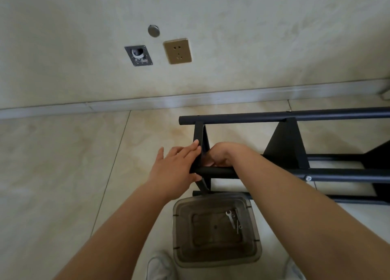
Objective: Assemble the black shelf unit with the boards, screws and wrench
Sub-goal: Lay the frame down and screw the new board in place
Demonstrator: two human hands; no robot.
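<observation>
A person's left hand, fingers straight and flat, presses on the end board of the black shelf unit, which lies on its side on the tiled floor near the wall. The right hand, fingers curled out of sight behind that board, seems to work a fastener where it meets the near pole; what it holds cannot be told. Below, the wrench and spare screws wait in a clear plastic tub. Judged from here, the joint goes best with the board pressed square while the screw starts by finger, the wrench after.
</observation>
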